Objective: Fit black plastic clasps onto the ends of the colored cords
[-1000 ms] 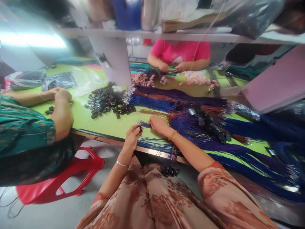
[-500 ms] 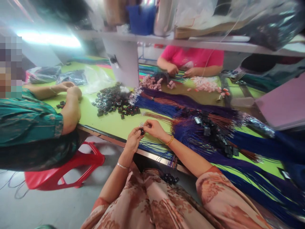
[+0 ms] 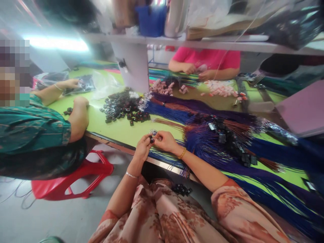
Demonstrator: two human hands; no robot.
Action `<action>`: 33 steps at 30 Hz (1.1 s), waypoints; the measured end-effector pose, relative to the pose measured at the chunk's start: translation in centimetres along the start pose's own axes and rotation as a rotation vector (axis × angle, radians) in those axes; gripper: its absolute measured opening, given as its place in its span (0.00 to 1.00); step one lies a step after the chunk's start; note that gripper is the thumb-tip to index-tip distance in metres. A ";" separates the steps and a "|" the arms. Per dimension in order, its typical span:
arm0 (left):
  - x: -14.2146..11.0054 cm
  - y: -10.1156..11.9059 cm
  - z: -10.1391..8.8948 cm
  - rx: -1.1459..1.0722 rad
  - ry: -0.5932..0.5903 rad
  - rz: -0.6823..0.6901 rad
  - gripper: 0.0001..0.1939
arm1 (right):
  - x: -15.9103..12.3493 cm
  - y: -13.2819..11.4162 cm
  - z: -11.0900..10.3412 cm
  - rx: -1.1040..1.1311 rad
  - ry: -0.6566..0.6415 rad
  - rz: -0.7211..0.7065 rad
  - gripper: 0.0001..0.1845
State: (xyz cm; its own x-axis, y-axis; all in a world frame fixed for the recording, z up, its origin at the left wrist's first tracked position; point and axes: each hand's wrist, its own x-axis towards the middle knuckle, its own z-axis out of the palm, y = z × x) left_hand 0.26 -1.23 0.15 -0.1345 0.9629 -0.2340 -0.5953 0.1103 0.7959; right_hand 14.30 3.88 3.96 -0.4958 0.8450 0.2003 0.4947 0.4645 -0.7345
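Observation:
Near the front edge of the green table, my left hand (image 3: 143, 145) pinches a small black connector housing (image 3: 152, 139). My right hand (image 3: 165, 140) is closed just beside it, its fingertips meeting the housing; it seems to grip a thin wire end, too small to make out for certain. Blue wires (image 3: 162, 157) run under my hands toward the table edge. Beyond my hands lies a pile of loose black connector housings (image 3: 121, 106). To the right spreads a thick bundle of blue and purple wires (image 3: 199, 145), with black connectors (image 3: 227, 141) attached.
At the left a co-worker in a green sleeve (image 3: 35, 135) sits by a red stool (image 3: 101, 165). Across the table a person in a pink shirt (image 3: 207, 59) works near pink connectors (image 3: 163, 87). A shelf (image 3: 162, 41) overhangs the table. More black pieces (image 3: 181, 189) lie at my lap.
My hands stay together at the housing, with small finger shifts. The left co-worker's far hand has reached away toward a plastic bag. The view has shifted slightly.

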 end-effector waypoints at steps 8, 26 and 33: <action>0.2 -0.1 -0.1 0.000 0.013 0.020 0.13 | 0.1 -0.2 0.0 -0.020 0.020 0.014 0.06; 0.5 -0.2 0.2 0.042 0.085 0.042 0.19 | 0.4 0.9 0.1 -0.067 -0.087 -0.141 0.07; 0.4 -0.2 0.5 0.083 0.113 0.061 0.20 | 0.8 0.1 -0.5 -0.254 -0.124 -0.118 0.07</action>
State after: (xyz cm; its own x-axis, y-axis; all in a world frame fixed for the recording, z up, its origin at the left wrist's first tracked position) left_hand 0.75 -0.77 0.17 -0.2600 0.9350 -0.2412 -0.5165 0.0764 0.8529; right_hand 14.28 4.77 4.35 -0.6364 0.7496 0.1821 0.5831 0.6220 -0.5225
